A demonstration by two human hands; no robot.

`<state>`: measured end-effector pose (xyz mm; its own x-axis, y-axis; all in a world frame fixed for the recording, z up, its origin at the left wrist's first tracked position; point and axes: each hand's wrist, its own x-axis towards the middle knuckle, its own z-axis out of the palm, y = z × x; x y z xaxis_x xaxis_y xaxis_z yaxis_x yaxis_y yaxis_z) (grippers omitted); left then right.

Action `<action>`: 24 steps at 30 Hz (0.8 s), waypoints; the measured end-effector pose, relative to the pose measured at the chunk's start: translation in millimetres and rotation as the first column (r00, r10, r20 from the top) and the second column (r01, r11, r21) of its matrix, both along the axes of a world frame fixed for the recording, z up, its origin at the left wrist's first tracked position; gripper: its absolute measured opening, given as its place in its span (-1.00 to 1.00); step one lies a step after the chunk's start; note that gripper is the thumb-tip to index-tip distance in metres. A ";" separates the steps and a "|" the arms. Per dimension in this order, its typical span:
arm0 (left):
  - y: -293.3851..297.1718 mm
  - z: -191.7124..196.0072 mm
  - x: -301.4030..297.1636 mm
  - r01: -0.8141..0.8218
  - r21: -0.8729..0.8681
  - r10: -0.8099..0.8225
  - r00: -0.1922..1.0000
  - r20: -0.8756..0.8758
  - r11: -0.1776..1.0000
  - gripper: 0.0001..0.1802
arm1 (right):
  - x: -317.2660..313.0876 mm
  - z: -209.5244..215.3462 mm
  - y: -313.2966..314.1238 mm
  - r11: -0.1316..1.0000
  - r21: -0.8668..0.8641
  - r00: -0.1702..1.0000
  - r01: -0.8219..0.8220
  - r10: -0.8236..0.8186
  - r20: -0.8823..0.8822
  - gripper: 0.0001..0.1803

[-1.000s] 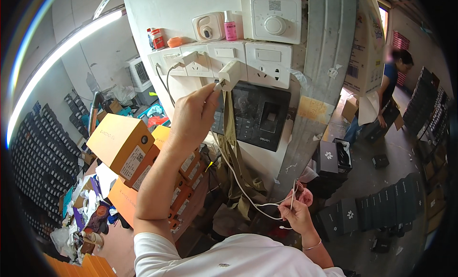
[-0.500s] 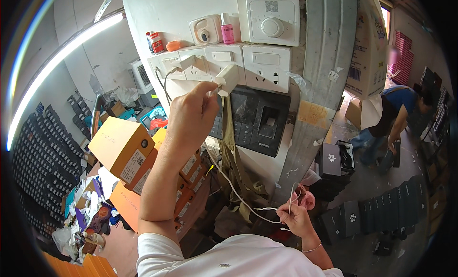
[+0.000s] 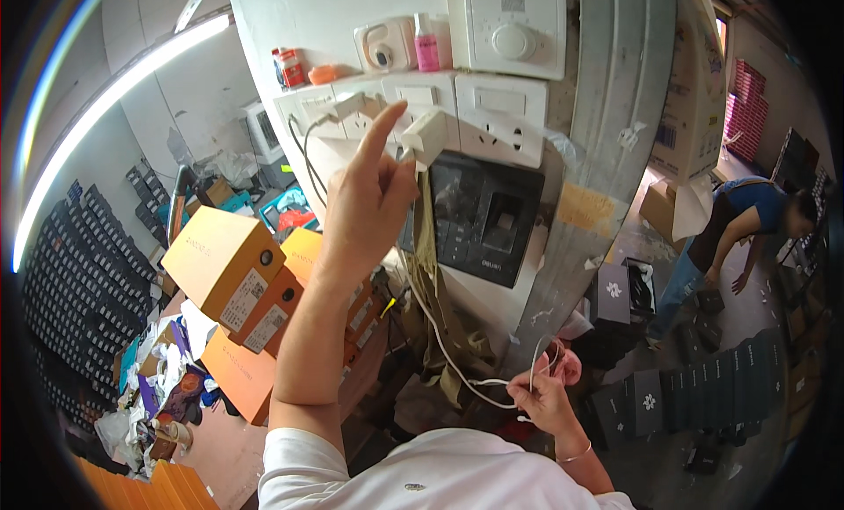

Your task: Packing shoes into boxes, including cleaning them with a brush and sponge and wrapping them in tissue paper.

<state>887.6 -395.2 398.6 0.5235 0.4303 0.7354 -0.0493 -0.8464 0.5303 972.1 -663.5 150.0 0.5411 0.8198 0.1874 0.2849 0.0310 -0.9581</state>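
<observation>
The left hand (image 3: 365, 198) was raised with fingers spread and holding nothing, just left of the white charger plug (image 3: 428, 134) seated in the wall socket strip (image 3: 492, 127) (its white cable (image 3: 448, 352) trailing down to the right hand (image 3: 547, 396), which pinched it closed).

white charger (image 3: 428, 134) – plugged in wall socket | white cable (image 3: 457, 360) – hanging

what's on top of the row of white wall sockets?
On the socket row top ledge: a red can, an orange object, a white round-faced device and a pink bottle. A white dial unit sits above. The left hand covers part of the sockets.
</observation>
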 end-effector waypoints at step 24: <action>-117.3 -343.8 -324.6 -0.260 -0.418 -0.080 0.763 -0.641 0.871 -0.32 | 52.5 -373.7 -190.5 0.610 -0.626 0.444 0.485 -0.789 -0.425 -0.45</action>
